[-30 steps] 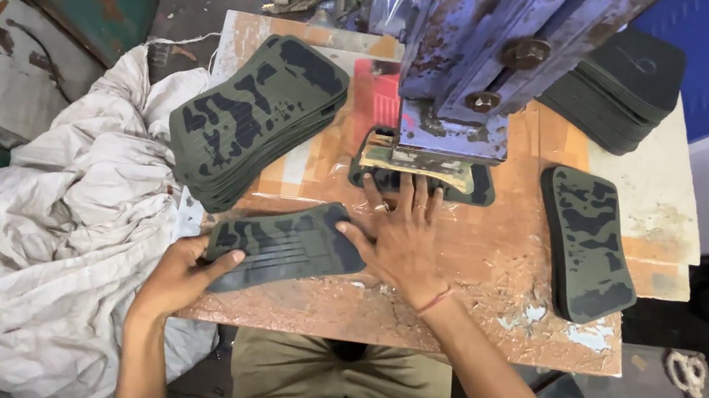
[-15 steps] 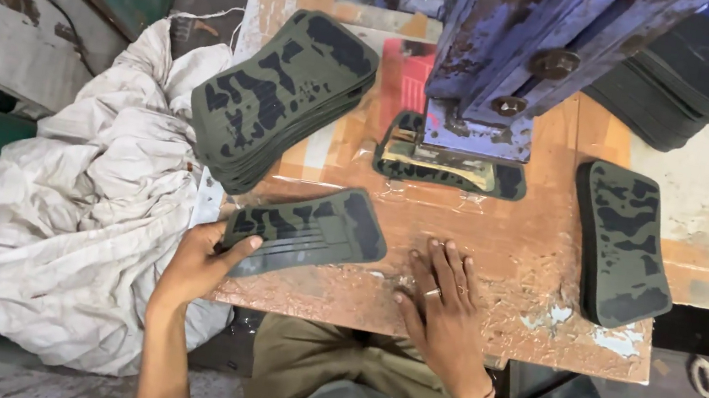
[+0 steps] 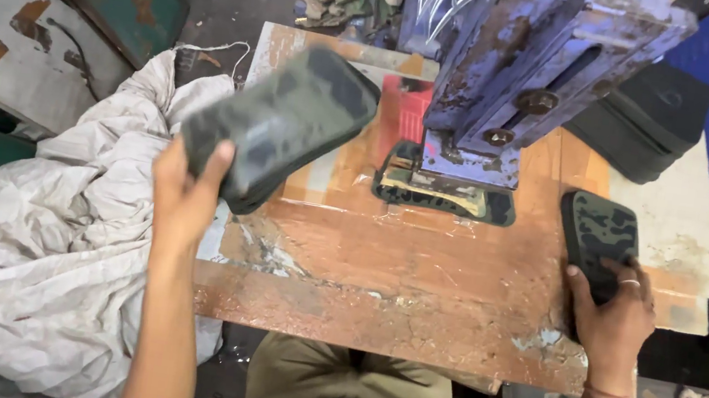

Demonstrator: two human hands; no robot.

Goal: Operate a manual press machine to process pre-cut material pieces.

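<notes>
Worn and scratched, the wooden surface (image 3: 418, 273) carries a blue press (image 3: 519, 83) with one camouflage piece (image 3: 442, 198) under it; the left hand (image 3: 184, 194) is closed around a stack of camouflage pieces (image 3: 282, 124), lifted above the white sack (image 3: 59, 259); the right hand (image 3: 610, 318) lies spread on another pile (image 3: 599, 238). I think the tilted stack could fan and slide from the grip.

Left hand (image 3: 184, 194) raised, fingers seemingly curled, right hand (image 3: 610, 320) lowered, palm down

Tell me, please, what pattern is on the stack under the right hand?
Green-and-black camouflage, on the stack in the head view.
</notes>
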